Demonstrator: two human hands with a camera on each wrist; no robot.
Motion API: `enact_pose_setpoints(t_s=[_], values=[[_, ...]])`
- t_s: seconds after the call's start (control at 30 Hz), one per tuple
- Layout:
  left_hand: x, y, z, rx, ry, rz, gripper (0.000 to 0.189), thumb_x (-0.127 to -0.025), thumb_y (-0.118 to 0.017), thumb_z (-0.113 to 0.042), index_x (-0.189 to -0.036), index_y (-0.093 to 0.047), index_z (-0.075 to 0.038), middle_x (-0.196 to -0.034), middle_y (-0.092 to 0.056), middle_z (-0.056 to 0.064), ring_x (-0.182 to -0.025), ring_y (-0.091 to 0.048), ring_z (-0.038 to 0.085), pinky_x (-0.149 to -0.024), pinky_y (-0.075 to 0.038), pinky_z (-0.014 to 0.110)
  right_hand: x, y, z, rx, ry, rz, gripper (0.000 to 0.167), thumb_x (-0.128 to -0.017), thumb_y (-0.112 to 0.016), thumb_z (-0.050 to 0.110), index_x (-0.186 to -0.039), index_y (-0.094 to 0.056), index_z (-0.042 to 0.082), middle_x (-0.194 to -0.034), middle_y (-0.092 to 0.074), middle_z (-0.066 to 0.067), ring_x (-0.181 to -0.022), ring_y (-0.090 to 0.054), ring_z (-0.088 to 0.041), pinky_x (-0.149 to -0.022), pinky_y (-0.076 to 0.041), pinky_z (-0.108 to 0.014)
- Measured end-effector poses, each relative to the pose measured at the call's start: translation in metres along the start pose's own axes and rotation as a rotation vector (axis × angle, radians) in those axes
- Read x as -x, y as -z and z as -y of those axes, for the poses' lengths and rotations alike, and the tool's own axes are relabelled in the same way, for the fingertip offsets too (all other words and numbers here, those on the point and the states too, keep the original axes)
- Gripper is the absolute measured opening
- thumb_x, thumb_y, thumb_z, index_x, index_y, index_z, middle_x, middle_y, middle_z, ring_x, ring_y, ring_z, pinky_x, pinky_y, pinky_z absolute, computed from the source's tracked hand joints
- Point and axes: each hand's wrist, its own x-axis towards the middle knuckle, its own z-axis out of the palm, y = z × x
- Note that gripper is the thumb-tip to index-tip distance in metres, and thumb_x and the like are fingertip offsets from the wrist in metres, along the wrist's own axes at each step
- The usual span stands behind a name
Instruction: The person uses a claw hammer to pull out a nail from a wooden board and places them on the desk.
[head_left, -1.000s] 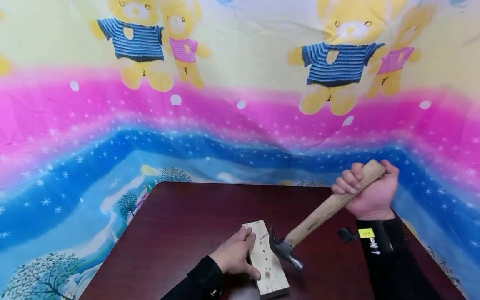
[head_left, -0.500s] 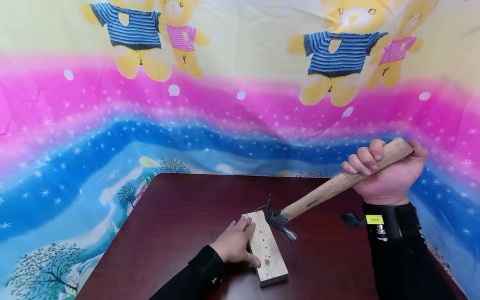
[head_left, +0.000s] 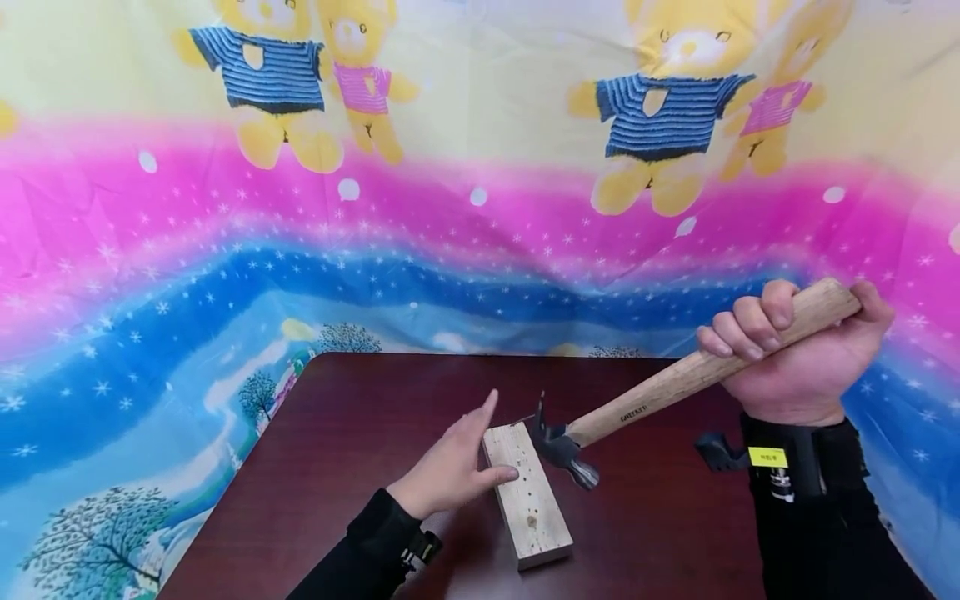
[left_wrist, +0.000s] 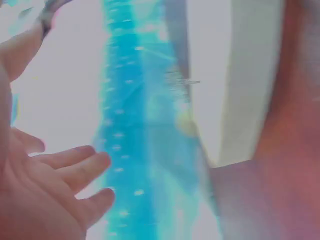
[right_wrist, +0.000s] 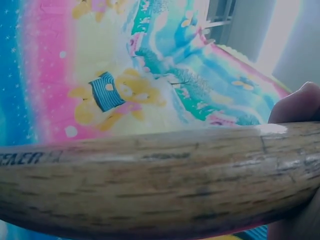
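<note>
My right hand (head_left: pixel 806 362) grips the wooden handle of a claw hammer (head_left: pixel 648 400), raised at a slant over the table's right side. The hammer's dark head hangs at the far end of a pale wooden block (head_left: pixel 532 517), claw pointing up. A thin nail (head_left: pixel 522 420) shows between the block's far end and the claw; whether the claw touches it I cannot tell. My left hand (head_left: pixel 450 462) hovers beside the block's left edge, fingers straight and thumb spread over it. In the left wrist view this hand (left_wrist: pixel 55 185) is apart from the blurred block (left_wrist: pixel 225 75). The handle (right_wrist: pixel 150 185) fills the right wrist view.
The block lies on a dark red-brown table (head_left: pixel 360 433). A printed cloth (head_left: pixel 465 250) with bears and snowflakes hangs behind and around the table. Small dark holes dot the block's top face.
My left hand has lifted off the block, its fingers straightening. The right hand has swung up and to the right with the hammer; its head rose, then stayed near the block's far end.
</note>
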Motion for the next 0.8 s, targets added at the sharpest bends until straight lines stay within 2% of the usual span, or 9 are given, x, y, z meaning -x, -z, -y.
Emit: enact_pose_setpoints(t_s=[0.07,0.13,0.27,0.33,0.47,0.63,0.8], values=[[0.001,0.011,-0.009,0.056,-0.03,-0.057,0.105,-0.09,-0.07,-0.051,-0.162,-0.003,-0.014,-0.16,-0.031,0.01,-0.144,-0.03,0.022,-0.112,-0.031,0.047,0.0,-0.002,0.0,0.012,0.0,0.026,0.054,-0.089,-0.029,0.049,-0.066,-0.037,0.001,-0.059,-0.036,-0.01,-0.053,-0.037,-0.024,-0.055,-0.028,-0.039],[0.002,0.018,-0.019,0.105,-0.06,-0.086,0.107,-0.09,-0.071,-0.05,-0.162,0.001,-0.018,-0.161,-0.029,0.007,-0.144,-0.03,0.017,-0.111,-0.033,0.045,0.001,-0.004,-0.001,0.024,0.001,0.045,0.054,-0.089,-0.028,0.049,-0.066,-0.037,0.0,-0.058,-0.035,-0.011,-0.053,-0.037,-0.024,-0.055,-0.027,-0.039],[0.001,0.023,-0.036,0.175,-0.132,-0.086,0.109,-0.09,-0.074,-0.044,-0.161,0.005,-0.02,-0.161,-0.026,0.002,-0.144,-0.028,0.01,-0.112,-0.033,0.042,0.001,-0.008,-0.002,0.035,0.006,0.056,0.055,-0.089,-0.027,0.049,-0.067,-0.037,-0.001,-0.058,-0.034,-0.011,-0.052,-0.036,-0.024,-0.054,-0.026,-0.039],[0.001,0.023,-0.043,0.202,-0.161,-0.076,0.108,-0.09,-0.075,-0.04,-0.161,0.004,-0.018,-0.161,-0.027,0.003,-0.143,-0.03,0.01,-0.111,-0.034,0.04,0.001,-0.01,-0.003,0.037,0.01,0.046,0.056,-0.089,-0.027,0.049,-0.067,-0.037,-0.001,-0.057,-0.034,-0.011,-0.052,-0.036,-0.024,-0.054,-0.026,-0.039],[0.0,0.02,-0.05,0.213,-0.189,-0.066,0.104,-0.092,-0.074,-0.038,-0.161,0.0,-0.015,-0.159,-0.033,0.007,-0.138,-0.039,0.012,-0.109,-0.036,0.038,0.001,-0.012,-0.003,0.046,0.018,0.02,0.056,-0.089,-0.027,0.049,-0.066,-0.037,-0.001,-0.056,-0.034,-0.011,-0.051,-0.036,-0.024,-0.053,-0.026,-0.039],[-0.001,0.018,-0.052,0.19,-0.196,-0.071,0.101,-0.093,-0.073,-0.037,-0.161,-0.004,-0.009,-0.154,-0.041,0.008,-0.135,-0.045,0.015,-0.107,-0.039,0.038,0.004,-0.014,-0.003,0.053,0.028,-0.01,0.056,-0.089,-0.026,0.049,-0.065,-0.036,-0.001,-0.056,-0.033,-0.011,-0.051,-0.036,-0.024,-0.053,-0.028,-0.039],[-0.001,0.018,-0.052,0.122,-0.204,-0.092,0.085,-0.095,-0.07,-0.037,-0.157,-0.024,-0.001,-0.145,-0.053,0.007,-0.129,-0.051,0.019,-0.103,-0.043,0.039,0.006,-0.016,-0.003,0.052,0.04,-0.035,0.056,-0.089,-0.026,0.049,-0.065,-0.036,0.0,-0.056,-0.034,-0.011,-0.051,-0.035,-0.024,-0.054,-0.03,-0.04]])
